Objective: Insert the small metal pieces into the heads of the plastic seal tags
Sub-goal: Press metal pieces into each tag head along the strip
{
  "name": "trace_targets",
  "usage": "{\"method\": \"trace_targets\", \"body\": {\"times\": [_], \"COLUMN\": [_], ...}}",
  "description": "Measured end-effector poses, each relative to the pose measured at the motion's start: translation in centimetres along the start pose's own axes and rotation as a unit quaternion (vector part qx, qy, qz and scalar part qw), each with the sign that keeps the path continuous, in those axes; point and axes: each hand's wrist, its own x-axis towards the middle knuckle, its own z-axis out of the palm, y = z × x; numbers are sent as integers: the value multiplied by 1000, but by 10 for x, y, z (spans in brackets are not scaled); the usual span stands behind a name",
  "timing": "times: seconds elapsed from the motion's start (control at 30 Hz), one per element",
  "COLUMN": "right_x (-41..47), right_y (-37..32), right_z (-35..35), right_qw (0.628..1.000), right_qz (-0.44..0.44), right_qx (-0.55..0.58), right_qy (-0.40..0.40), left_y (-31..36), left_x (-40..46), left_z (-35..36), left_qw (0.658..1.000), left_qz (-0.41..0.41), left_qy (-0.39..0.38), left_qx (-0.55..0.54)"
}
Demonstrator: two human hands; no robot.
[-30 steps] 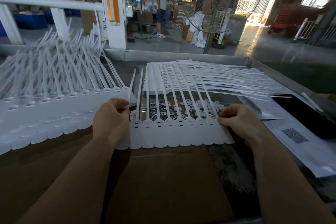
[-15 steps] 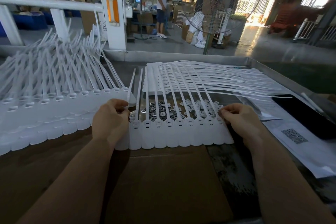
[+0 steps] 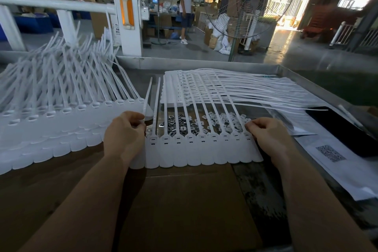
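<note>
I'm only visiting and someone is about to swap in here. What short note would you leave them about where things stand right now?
Left hand: fingers curled at the left end of the strip of seal tags, pinching there.
Right hand: fingers curled on the strip's right end.
The strip lies flat on the cardboard. The metal pieces sit in a loose heap just behind the tag heads, under the tails.
Done or not: I cannot tell whether any head in this strip holds a piece yet.
Other tag strips: a pile at left, another stack behind; whether filled is unclear.
</note>
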Motion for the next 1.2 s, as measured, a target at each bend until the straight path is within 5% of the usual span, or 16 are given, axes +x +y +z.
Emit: {"method": "trace_targets", "body": {"times": [0.43,1.2], "right_x": [1,-4], "right_y": [-5,-8], "right_z": [-2,-6], "right_qw": [988,974], "right_qz": [34,30], "right_qx": [151,221], "right_qy": [9,-41], "left_y": [3,3], "left_x": [-1,-1], "left_z": [-1,-2], "left_qw": [1000,1000], "left_qz": [-6,-8], "left_qy": [1,-3], "left_qx": [-9,-15]}}
